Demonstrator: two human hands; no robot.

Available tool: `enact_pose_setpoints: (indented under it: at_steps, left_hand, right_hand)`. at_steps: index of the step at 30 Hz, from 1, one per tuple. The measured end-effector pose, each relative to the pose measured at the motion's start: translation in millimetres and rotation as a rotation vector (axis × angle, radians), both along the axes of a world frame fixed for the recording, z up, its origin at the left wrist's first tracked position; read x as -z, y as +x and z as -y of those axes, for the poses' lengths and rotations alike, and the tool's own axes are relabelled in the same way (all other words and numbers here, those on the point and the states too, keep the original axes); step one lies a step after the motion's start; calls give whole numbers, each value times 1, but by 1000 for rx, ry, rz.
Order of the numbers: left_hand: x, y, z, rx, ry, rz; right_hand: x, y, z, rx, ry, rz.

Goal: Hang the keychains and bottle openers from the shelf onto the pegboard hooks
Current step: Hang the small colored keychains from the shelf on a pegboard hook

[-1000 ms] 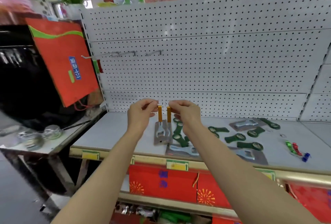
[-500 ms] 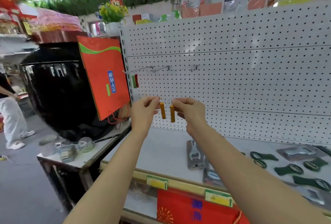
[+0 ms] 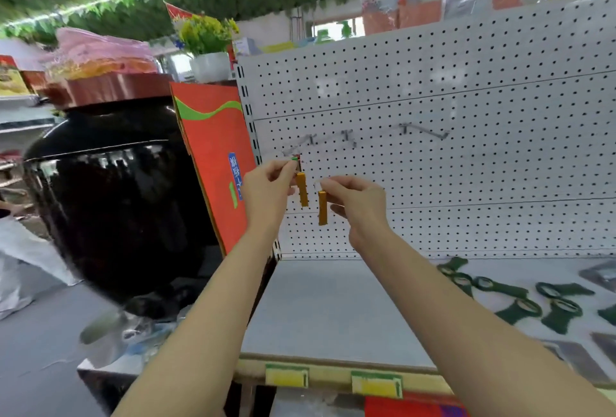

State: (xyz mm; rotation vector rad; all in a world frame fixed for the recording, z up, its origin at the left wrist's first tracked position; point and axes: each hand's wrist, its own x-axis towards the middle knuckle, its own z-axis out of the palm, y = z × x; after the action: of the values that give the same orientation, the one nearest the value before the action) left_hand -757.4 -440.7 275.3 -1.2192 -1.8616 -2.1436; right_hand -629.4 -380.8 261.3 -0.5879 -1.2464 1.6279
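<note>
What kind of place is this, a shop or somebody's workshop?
Most likely a small retail shop. A white pegboard display wall carries metal hooks, the shelf edge has yellow price-label holders, and many identical green bottle openers lie on the shelf.

pegboard hooks [image 3: 346, 138] blurred, green openers [image 3: 603, 313] cut off

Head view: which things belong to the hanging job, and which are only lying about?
Job: orange keychains in left hand and right hand; hooks; pegboard; green openers on shelf.

Lying about: black jar; red bag; flower pot.
</note>
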Motion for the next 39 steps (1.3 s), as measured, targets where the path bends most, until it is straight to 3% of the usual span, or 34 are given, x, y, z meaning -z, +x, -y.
enact_pose_setpoints:
  at_steps: [10, 27, 31, 39]
  left_hand:
    - [-18, -35, -14, -66, 26, 94]
    - [-16, -67, -44, -26, -148, -51]
    - [-15, -72, -43, 12, -151, -150]
    - [-9, -93, -24, -69, -292, -695]
  right_hand:
    - [-14, -26, 5, 47, 71, 26]
    - [-33, -53, 2, 72, 85, 11]
    - [-36, -62, 2, 89, 72, -7]
    - [-46, -80, 2, 136, 84, -51]
